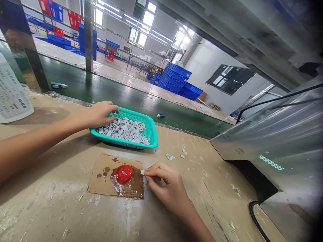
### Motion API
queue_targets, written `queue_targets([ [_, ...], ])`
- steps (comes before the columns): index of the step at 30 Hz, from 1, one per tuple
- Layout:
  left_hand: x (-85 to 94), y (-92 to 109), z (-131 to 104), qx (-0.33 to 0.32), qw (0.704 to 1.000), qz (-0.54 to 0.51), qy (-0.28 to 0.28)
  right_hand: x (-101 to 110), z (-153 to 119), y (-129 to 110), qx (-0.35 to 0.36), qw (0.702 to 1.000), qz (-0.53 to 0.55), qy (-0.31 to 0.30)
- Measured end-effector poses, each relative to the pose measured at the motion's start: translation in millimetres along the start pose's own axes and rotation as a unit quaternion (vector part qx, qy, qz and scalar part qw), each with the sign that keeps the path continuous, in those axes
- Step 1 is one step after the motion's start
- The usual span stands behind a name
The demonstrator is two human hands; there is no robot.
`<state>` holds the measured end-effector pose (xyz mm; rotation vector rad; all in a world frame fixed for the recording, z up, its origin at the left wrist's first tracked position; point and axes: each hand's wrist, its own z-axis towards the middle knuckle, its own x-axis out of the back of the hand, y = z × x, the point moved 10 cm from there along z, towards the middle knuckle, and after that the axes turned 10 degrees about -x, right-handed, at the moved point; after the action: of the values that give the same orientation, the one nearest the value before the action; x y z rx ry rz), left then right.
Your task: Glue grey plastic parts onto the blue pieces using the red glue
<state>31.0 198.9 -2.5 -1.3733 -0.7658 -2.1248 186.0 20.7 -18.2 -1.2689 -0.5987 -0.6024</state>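
Observation:
A teal plastic basket [152,134] on the table holds a heap of small grey pieces [123,129]. My left hand [102,114] reaches over its left end, fingers curved and apart above the pieces, with nothing visible in them. Nearer to me lies a piece of cardboard [99,171], wet and stained brown on its right half, with a shiny red lump [124,174] on it. At the cardboard's right edge my right hand [164,179] pinches a small light grey piece [142,172] between thumb and forefinger.
Several loose pieces [183,156] lie right of the basket. A white bottle [12,94] stands at the far left. Behind the table runs a green conveyor belt [121,97] with small parts on it. A metal machine [282,158] and black cable [254,218] are at right.

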Motion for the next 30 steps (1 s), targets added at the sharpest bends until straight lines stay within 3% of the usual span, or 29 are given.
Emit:
queue_targets([
  [10,-0.5,0.2,0.0,-0.006,1.000,-0.001,0.002,-6.7,-0.1,-2.5,0.020,0.999,-0.018,-0.021],
  [17,-1.9,0.7,0.9,-0.013,1.000,0.014,-0.007,6.6,2.8,-16.2,-0.006,0.999,0.042,0.033],
  [22,0.5,6.3,-0.8,-0.019,0.999,0.028,-0.022,-1.5,2.3,-40.0,0.036,0.998,0.040,0.044],
  [30,1.2,7.5,0.1,-0.013,0.999,0.030,-0.024,-7.2,-1.6,-43.8,0.079,0.996,0.019,0.047],
])
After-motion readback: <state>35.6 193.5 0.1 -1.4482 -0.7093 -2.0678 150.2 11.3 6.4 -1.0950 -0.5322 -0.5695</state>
